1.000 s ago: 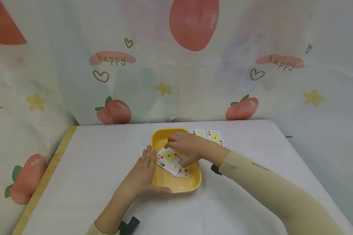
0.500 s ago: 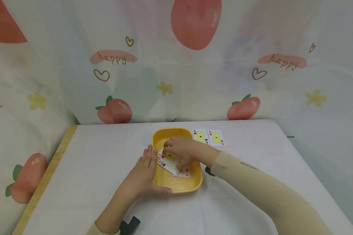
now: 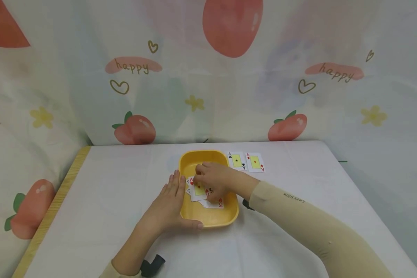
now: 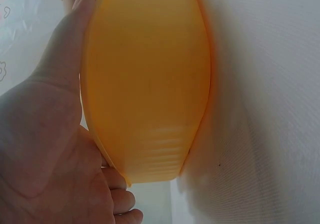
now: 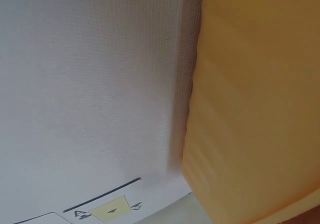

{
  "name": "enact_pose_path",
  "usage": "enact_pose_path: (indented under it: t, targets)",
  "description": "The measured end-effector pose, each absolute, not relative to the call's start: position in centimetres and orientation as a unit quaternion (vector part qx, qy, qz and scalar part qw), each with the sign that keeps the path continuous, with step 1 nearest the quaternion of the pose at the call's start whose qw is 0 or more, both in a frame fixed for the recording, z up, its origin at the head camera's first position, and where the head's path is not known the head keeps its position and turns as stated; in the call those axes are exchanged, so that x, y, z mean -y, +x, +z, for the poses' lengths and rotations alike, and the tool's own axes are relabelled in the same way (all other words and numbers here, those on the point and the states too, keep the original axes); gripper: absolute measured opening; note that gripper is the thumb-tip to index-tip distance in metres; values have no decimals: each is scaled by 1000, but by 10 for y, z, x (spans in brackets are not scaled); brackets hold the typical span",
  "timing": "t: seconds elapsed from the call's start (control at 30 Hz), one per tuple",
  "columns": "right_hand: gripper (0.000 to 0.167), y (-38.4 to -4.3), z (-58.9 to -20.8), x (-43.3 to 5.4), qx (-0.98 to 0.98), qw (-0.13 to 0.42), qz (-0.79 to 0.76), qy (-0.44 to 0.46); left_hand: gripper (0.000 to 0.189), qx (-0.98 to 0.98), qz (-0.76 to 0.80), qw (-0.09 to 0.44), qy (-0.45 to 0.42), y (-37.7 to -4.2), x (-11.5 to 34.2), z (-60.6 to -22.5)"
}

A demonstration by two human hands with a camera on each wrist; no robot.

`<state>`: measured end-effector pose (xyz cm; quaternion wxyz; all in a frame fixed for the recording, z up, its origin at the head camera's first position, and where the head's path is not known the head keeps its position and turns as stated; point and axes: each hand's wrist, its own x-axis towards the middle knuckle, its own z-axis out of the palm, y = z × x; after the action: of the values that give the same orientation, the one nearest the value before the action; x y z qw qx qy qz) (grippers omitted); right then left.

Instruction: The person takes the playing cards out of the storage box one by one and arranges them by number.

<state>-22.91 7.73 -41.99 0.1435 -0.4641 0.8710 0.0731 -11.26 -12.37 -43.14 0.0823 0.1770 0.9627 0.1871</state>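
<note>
A yellow plastic tray (image 3: 210, 221) holds a few overlapping playing cards. My left hand (image 3: 168, 206) rests against its left and near rim, fingers straight and thumb stretched along the near edge; the left wrist view shows the palm beside the tray wall. Inside the tray, my right hand (image 3: 215, 177) pinches the ace of hearts (image 3: 199, 192) with bent fingers and thumb, partly covering it. Beneath that lies another hearts card (image 3: 215, 203), its number too small to tell. A further card shows only a sliver at the left. My right fingers are hidden in the right wrist view.
On the white-covered table, the ace of clubs (image 3: 236, 161) and the ace of diamonds (image 3: 255, 162) lie face up side by side, right of the tray's far end. A patterned cloth (image 3: 229, 96) hangs behind the table's back edge.
My right hand has reached down onto the ace of hearts, which has turned straighter and shifted toward me over the two of clubs. My left hand has stayed at the tray.
</note>
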Motion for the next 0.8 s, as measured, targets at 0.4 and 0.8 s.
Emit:
enact_pose_path:
  t: [0.4, 0.8]
  targets:
    - [57, -227, -420, -75, -872, 152, 43, -463, 146, -963, 190, 86, 173, -112, 125, -429]
    - [69, -227, -418, -72, -873, 170, 41, -455, 147, -962, 187, 88, 178, -113, 125, -431]
